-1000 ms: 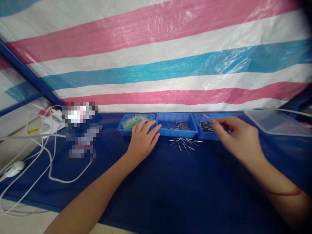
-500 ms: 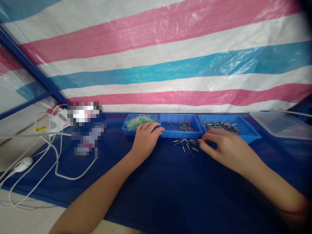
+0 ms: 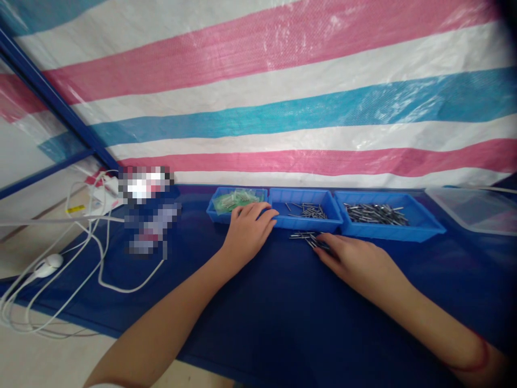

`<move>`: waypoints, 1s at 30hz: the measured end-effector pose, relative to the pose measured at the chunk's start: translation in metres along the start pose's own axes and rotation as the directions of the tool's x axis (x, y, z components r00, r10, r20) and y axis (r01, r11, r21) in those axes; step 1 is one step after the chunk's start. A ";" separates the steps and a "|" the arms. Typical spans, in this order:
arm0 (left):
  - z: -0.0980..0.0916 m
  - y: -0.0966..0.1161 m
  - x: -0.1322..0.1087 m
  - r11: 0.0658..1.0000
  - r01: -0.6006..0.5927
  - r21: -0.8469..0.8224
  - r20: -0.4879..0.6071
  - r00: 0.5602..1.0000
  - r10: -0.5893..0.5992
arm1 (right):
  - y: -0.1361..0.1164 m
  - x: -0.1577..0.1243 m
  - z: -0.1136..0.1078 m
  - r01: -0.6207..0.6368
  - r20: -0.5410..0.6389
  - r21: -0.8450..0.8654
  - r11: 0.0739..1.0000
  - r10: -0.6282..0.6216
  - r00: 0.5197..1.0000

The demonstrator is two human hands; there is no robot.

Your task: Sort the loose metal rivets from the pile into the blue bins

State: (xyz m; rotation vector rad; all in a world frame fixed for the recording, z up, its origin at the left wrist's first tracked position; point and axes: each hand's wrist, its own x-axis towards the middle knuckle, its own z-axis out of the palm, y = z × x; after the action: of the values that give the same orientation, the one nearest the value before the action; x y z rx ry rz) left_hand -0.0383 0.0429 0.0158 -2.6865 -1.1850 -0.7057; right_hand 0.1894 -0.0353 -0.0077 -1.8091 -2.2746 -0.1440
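Note:
My left hand (image 3: 249, 231) rests over the front rims of the left and middle bins, fingers apart and lying loosely, holding nothing. Under my right hand (image 3: 351, 258) lies a small pile of thin metal rivets (image 3: 304, 237) on the blue table, in front of the middle bin. My right thumb and fingers close round the right part of that pile, partly hiding it. More loose rivets lie in the middle blue bin (image 3: 301, 222). A fuller heap fills part of the right blue bin (image 3: 393, 230). The left blue bin (image 3: 220, 216) holds a green-tinted clear bag (image 3: 238, 199) with small pieces.
White cables (image 3: 103, 269) and a power strip (image 3: 105, 196) lie at the left, beside blurred-out objects. A clear plastic lid or tray (image 3: 476, 207) sits at the far right. Behind the blue table (image 3: 283, 318) hangs a striped plastic sheet (image 3: 283, 113).
My right hand has moved left and down from beside the right bin onto the loose rivets, which are now bunched closer together. My left hand stays at the bin rims.

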 end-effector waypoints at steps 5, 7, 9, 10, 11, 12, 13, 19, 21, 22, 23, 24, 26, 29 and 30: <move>-0.007 0.014 -0.005 0.997 -0.074 -0.001 -0.098 0.992 0.074 | -0.005 0.001 -0.002 0.035 0.013 0.037 0.999 -0.035 0.999; -0.008 0.021 -0.007 0.991 -0.132 -0.031 -0.128 0.984 0.127 | -0.007 0.001 -0.001 0.048 0.020 0.020 0.999 -0.048 0.999; -0.008 0.027 -0.010 0.979 -0.188 -0.079 -0.129 0.976 0.177 | -0.008 0.001 -0.001 0.057 0.018 0.007 0.998 -0.057 0.998; -0.008 0.030 -0.011 0.970 -0.216 -0.108 -0.116 0.972 0.203 | -0.008 0.001 -0.001 0.062 0.013 0.010 0.998 -0.062 0.998; -0.007 0.032 -0.012 0.961 -0.240 -0.135 -0.097 0.969 0.228 | -0.008 0.000 -0.001 0.068 0.007 0.020 0.998 -0.068 0.998; -0.006 0.034 -0.013 0.952 -0.261 -0.161 -0.073 0.965 0.252 | -0.008 0.000 -0.001 0.076 -0.001 0.034 0.997 -0.076 0.997; -0.005 0.037 -0.014 0.943 -0.276 -0.185 -0.047 0.961 0.272 | -0.008 0.000 -0.001 0.085 -0.012 0.048 0.995 -0.085 0.996; 0.006 0.044 -0.019 0.936 -0.215 -0.279 0.081 0.966 0.246 | -0.007 -0.001 -0.004 0.130 -0.046 0.172 0.977 -0.124 0.991; 0.009 0.045 -0.020 0.940 -0.175 -0.292 0.112 0.970 0.215 | -0.008 -0.001 -0.007 0.154 -0.075 0.250 0.956 -0.140 0.987; 0.010 0.044 -0.020 0.942 -0.158 -0.296 0.125 0.971 0.203 | -0.009 -0.001 -0.008 0.171 -0.101 0.294 0.940 -0.147 0.984; 0.010 0.044 -0.020 0.943 -0.144 -0.300 0.136 0.972 0.192 | -0.010 -0.001 -0.010 0.186 -0.129 0.341 0.922 -0.150 0.980; 0.011 0.043 -0.020 0.944 -0.133 -0.303 0.144 0.972 0.184 | -0.011 0.000 -0.012 0.196 -0.155 0.385 0.902 -0.146 0.977; 0.011 0.042 -0.019 0.943 -0.121 -0.310 0.152 0.973 0.175 | -0.015 0.000 -0.014 0.205 -0.198 0.466 0.861 -0.125 0.972; 0.012 0.041 -0.019 0.932 -0.104 -0.347 0.166 0.971 0.170 | -0.019 -0.001 -0.014 0.185 -0.237 0.570 0.800 -0.056 0.970; 0.012 0.041 -0.019 0.924 -0.092 -0.371 0.169 0.972 0.164 | -0.020 -0.001 -0.012 0.164 -0.243 0.607 0.778 -0.015 0.970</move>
State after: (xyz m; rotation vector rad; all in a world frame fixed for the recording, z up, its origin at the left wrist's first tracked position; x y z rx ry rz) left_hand -0.0153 0.0054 -0.0009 -3.1719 -0.9830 -0.7116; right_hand 0.1713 -0.0438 0.0054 -1.2595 -1.9238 0.3423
